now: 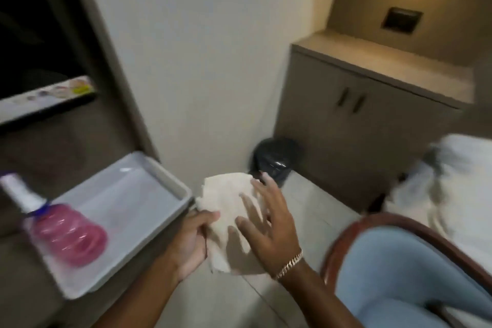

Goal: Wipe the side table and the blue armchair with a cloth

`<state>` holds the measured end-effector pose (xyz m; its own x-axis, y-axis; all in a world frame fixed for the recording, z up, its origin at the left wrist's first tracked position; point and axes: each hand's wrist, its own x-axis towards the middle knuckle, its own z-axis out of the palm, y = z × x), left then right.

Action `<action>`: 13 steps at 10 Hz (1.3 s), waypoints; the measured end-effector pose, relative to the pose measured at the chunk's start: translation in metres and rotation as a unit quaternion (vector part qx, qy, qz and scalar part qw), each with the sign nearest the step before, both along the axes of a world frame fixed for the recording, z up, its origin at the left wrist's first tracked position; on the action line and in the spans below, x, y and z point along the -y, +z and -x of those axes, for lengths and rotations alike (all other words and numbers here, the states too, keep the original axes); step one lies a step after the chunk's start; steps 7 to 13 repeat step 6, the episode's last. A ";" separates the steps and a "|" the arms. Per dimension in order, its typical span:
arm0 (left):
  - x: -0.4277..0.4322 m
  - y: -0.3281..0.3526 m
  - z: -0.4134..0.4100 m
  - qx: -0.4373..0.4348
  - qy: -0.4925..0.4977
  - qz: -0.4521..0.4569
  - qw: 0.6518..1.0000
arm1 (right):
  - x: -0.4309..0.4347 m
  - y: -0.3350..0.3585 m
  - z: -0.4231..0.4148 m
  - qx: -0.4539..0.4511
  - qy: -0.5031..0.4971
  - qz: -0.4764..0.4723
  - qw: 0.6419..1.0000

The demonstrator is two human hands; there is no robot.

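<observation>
Head view: my left hand (190,241) grips the cream cloth (229,210) over the floor, between the grey tray (159,173) at left and blue armchair (399,274) at right; my right hand (269,224) lies spread open on it.

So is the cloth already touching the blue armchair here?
No, the cloth is held in the left hand above the floor, clear of the blue armchair.

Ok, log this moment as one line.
stage: cloth prep | left hand: grips cloth | right hand: open, flat on cloth | spray bottle: lying in tray | armchair: untouched
</observation>
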<state>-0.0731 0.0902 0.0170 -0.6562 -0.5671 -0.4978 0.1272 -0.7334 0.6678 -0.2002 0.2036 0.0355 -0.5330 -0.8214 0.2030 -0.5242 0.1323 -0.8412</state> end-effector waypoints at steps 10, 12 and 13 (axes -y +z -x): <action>0.122 -0.064 -0.054 0.570 0.134 0.330 0.741 | 0.126 -0.069 -0.039 -0.071 0.084 -0.110 0.988; 0.122 -0.064 -0.054 0.570 0.134 0.330 0.741 | 0.126 -0.069 -0.039 -0.071 0.084 -0.110 0.988; 0.122 -0.064 -0.054 0.570 0.134 0.330 0.741 | 0.126 -0.069 -0.039 -0.071 0.084 -0.110 0.988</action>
